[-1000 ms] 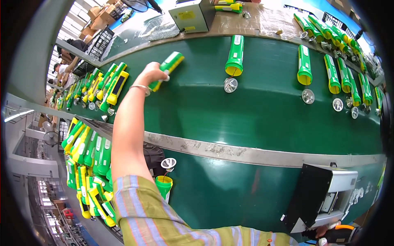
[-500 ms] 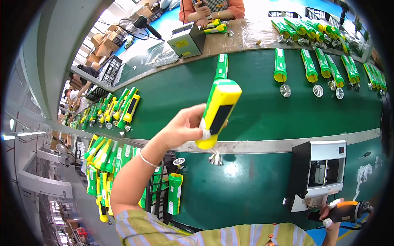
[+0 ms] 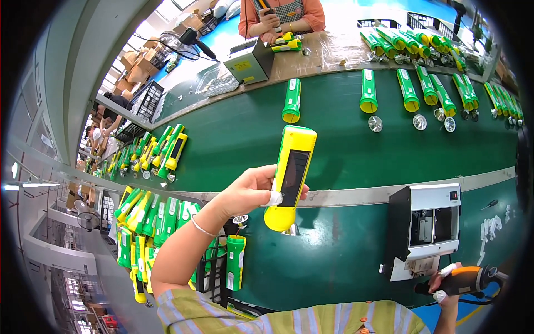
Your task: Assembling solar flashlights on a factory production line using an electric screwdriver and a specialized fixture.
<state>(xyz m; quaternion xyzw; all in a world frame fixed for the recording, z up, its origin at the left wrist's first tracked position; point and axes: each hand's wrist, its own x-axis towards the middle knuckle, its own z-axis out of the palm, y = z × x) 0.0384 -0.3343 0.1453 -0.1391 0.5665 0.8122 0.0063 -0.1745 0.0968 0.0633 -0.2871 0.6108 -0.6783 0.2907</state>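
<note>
My left hand (image 3: 257, 190), some fingertips wrapped in white, grips a yellow-and-green flashlight (image 3: 288, 216) above the front bench. The flashlight's dark rectangular panel faces me and its yellow end points down toward me. Just below that end, a silver reflector (image 3: 292, 230) shows only in part. At the lower right, my right hand (image 3: 440, 285) is closed around a black-and-orange electric screwdriver (image 3: 466, 280), also with white-wrapped fingertips. The tool's metal end points right, away from the flashlight. Beside my left forearm, a green flashlight body (image 3: 235, 264) stands near a black crate.
A white-and-black machine (image 3: 431, 222) stands near my right hand. Across the green conveyor belt (image 3: 334, 150) lie several flashlight bodies with loose reflectors (image 3: 419, 122). More flashlights (image 3: 158, 217) are piled at the left. Opposite, a person (image 3: 283, 19) handles flashlights beside a grey box (image 3: 248, 62).
My left hand has tipped the flashlight so its panel faces me more fully, with its lower end nearer. The reflector beneath is now mostly hidden. My right hand keeps its hold.
</note>
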